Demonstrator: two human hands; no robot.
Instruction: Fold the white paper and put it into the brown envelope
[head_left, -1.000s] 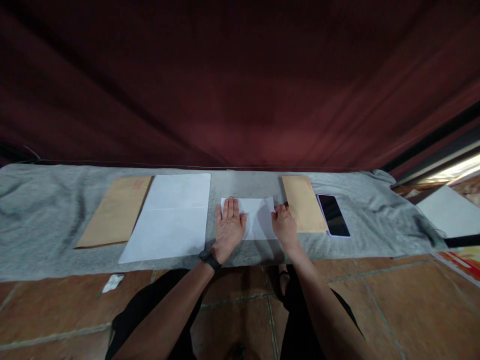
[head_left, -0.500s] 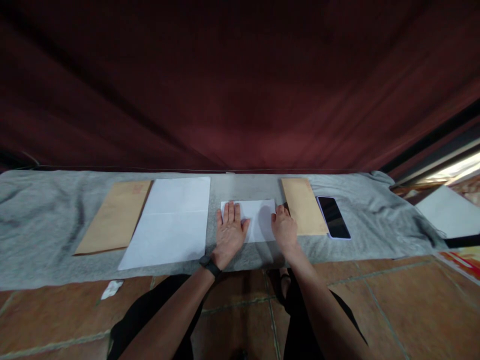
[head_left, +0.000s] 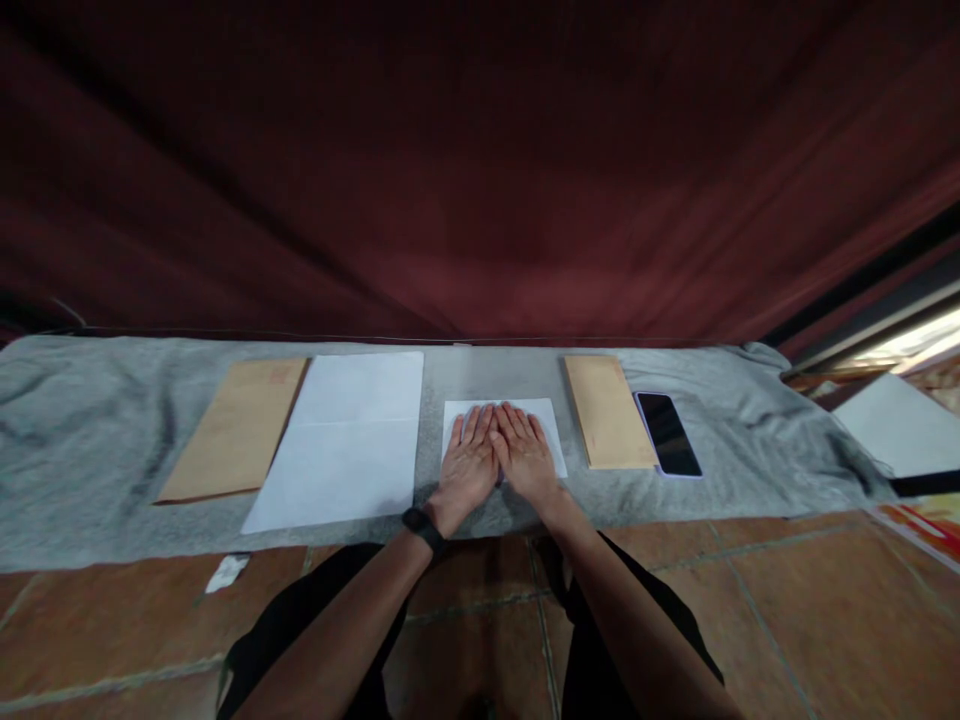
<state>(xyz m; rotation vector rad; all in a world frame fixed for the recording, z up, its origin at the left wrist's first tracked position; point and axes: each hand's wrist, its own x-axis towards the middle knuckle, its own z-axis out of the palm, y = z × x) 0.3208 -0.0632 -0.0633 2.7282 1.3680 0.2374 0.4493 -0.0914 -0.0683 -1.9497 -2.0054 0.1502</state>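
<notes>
Now, behind everything, a dark red fabric drape (head_left: 480, 220) fills your far side, with reddish-brown floor tiles (head_left: 757, 580) at your feet. Between them runs the long grey cloth (head_left: 82, 440), rumpled at its ends, carrying all the paper. On your left lies the large white paper sheet (head_left: 341, 460), a crease across it, right alongside a wide brown paper envelope (head_left: 232, 425). Off to your right sits a narrower brown paper envelope (head_left: 611, 415).

And in the middle, directly in front of you, is the small white paper rectangle (head_left: 547, 418), flat on the cloth, mostly covered. There's the change: your right hand (head_left: 525, 462) has left the rectangle's right edge and come in beside your left hand (head_left: 466, 465). Both are palm-down on it, fingers extended, gripping nothing, the right thumb touching the left hand. That bares the right edge and puts both palms on the paper's middle; it looks like level pressing, though how hard you bear down can't be told.

Smaller still: the black-screened phone with a pale purple edge (head_left: 667, 433), beside the narrower envelope; the black wristband (head_left: 424, 528) on your left wrist; and a crumpled white scrap (head_left: 226, 572) down on the tiles.
</notes>
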